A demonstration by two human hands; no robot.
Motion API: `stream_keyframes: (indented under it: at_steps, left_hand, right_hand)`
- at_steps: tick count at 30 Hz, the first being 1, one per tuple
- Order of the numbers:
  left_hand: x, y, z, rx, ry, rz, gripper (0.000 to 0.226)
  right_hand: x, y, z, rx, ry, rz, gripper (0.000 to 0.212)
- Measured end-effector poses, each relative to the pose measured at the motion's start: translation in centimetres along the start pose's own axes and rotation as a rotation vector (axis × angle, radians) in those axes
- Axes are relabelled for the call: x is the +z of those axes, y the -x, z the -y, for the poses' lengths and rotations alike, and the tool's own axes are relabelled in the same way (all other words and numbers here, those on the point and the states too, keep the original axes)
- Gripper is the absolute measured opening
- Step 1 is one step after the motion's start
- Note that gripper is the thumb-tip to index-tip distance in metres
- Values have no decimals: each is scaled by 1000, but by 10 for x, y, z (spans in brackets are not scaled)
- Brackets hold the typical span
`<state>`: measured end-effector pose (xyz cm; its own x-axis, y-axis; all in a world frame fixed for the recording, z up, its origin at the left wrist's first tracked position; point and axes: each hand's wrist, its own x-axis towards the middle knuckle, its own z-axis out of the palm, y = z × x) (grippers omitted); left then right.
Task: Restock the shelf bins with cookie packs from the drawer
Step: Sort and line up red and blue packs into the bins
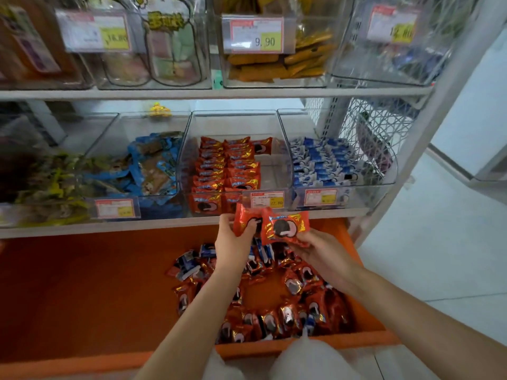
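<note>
Two bare forearms reach forward and up from the bottom of the view. The left hand [231, 244] curls its fingers round a red cookie pack [242, 222], held upright just below the shelf edge [109, 229]. The right hand [319, 253] grips a second red pack [285, 227] by its lower right part, with the cookie picture facing the camera. The two packs overlap slightly.

Both packs are raised just in front of the price tag [267, 200] on the clear middle bin [274, 174]. Rows of red packs [225, 171] fill that bin's left side, and its right side is mostly bare floor. To its right sits a bin of blue-and-white packs [326, 163], and to its left a bin of blue bags [153, 165].

Below the hands, the open orange drawer [301, 349] holds a loose pile of packs [274, 311], mostly red, at its right end. Its left end is bare orange floor. A white mesh panel [370, 127] closes the shelf's right side.
</note>
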<state>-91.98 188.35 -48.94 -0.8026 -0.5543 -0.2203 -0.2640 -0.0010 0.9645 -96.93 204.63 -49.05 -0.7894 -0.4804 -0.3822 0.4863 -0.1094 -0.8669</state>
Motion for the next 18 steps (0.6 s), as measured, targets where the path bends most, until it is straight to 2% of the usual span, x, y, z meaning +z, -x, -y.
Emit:
stream_keyframes:
  at_steps: [4, 8, 10, 13, 18]
  left_hand:
    - [-5, 7, -2, -67, 130, 26, 38]
    - [-11, 15, -3, -95, 127, 82, 58]
    - [-12, 16, -5, -97, 142, 119, 55]
    - [-14, 20, -9, -94, 205, 140, 38]
    - [-17, 25, -11, 39, 177, 187, 20]
  right_hand:
    - [11, 7, -3, -8, 81, -1, 32]
    - [18, 12, -3, 2, 57, 14, 32]
    - [19, 14, -2, 17, 36, 20, 29]
    - [21, 17, 1, 23, -16, 23, 25]
    - [22, 21, 7, -2, -80, -75, 13]
